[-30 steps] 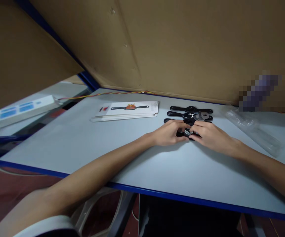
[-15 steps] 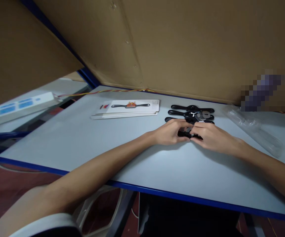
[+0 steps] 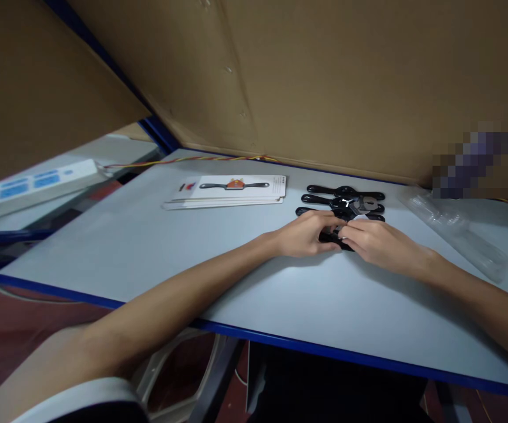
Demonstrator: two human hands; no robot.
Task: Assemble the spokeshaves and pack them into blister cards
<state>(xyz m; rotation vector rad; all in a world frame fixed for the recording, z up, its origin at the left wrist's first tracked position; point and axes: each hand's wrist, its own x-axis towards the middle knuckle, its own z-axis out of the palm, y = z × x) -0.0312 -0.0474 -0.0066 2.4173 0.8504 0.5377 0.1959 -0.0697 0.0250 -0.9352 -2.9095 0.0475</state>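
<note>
Since the earlier frame, the fingertips of the right hand (image 3: pixel 379 244) have closed in over the middle of the near tool (image 3: pixel 329 238), covering most of the bright metal that showed there; the left hand (image 3: pixel 302 236) keeps its place, and the view shifts slightly. The blue edge (image 3: pixel 324 351) of the table (image 3: pixel 258 305) is closest to the person. Beyond it, the near tool lies on the table between the hands, its long axis apparently left to right, roughly parallel to the row behind; its ends are hidden. The left hand grips the left portion, thumb on the near side, fingers on the far side. The right hand is gathered over the middle and right portion; whether it pinches a small part cannot be told. Neither hand is nearer: each covers one side. Just behind lie three tools (image 3: pixel 315 200), side by side, with grey plates (image 3: pixel 366 204) resting on their right half. The cards (image 3: pixel 236 194) lie stacked to the left, the clear plastic (image 3: pixel 469 238) to the right. A cable (image 3: pixel 205 158) follows the back edge, below the brown board (image 3: pixel 324 88).
</note>
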